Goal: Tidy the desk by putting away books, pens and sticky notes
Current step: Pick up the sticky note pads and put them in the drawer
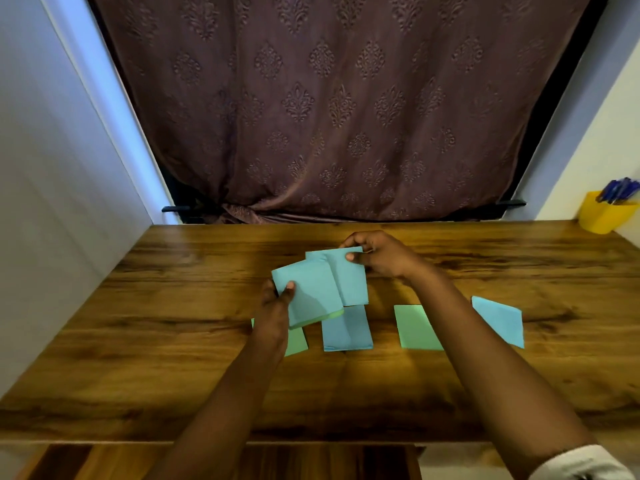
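gripping a blue-topped sticky note stack in left hand above desk centre, right hand pinching a blue note at its far edge, overlapping the stack, four loose notes flat on desk, pens in yellow cup, far right

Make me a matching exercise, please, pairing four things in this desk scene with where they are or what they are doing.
1. yellow cup
2. left hand
3. right hand
4. green note by the right forearm

A. pinches a blue note
B. lies flat on the desk
C. holds blue pens
D. grips a stack of notes, blue on top

Pairs: 1-C, 2-D, 3-A, 4-B.
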Motion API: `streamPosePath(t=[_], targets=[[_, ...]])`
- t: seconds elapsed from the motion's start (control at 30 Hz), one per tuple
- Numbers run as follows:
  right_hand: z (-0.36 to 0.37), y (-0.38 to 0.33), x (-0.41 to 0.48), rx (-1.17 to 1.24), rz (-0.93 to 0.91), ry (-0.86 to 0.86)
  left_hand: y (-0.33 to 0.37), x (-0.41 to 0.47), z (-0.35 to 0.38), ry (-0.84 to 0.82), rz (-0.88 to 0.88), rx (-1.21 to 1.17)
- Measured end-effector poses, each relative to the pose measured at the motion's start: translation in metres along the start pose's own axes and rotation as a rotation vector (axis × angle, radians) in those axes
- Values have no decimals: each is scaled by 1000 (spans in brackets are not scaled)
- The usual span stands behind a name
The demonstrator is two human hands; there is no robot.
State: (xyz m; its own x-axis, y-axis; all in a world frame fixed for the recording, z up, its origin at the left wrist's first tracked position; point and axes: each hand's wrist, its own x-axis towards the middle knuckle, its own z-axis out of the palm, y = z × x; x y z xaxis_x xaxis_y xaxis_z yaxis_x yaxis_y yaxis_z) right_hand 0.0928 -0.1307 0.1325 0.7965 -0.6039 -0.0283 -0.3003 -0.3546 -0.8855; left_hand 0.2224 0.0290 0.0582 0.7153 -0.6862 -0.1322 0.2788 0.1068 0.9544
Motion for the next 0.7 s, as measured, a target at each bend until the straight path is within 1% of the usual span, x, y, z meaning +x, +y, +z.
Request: streamPosePath(t=[0.07,0.17,0.27,0.33,0.37,0.43,0.47,0.53,0.57,0.63,0.7], targets=[[17,-20,-7,37,0,-22,6,-3,-8,-2,28,16],[51,-39,-13,56,23,-24,13,-8,-30,-30,15,25],[87,-56,-21,179,33,-25,18,-11,-59,-63,-23,13],[112,-65,-25,242,44,24,26,-16,-84,-79,-29,-4],[126,-64,-26,269,68,77,31,-18,-96,-82,-20,-10],[160,-62,-28,346,150,182,35,-20,-123,-73,1,-14],[180,-59,-30,377,183,202,36,-21,-137,-60,16,-9],[228,-54,-35,317,198,210,35,-24,-165,-44,101,97],[249,-51,-38,252,172,229,35,-27,-176,-60,165,175],[287,-49,-43,132,112,331,33,-33,-204,-126,261,293],[315,-41,-44,23,86,391,24,-33,-235,-166,243,425]])
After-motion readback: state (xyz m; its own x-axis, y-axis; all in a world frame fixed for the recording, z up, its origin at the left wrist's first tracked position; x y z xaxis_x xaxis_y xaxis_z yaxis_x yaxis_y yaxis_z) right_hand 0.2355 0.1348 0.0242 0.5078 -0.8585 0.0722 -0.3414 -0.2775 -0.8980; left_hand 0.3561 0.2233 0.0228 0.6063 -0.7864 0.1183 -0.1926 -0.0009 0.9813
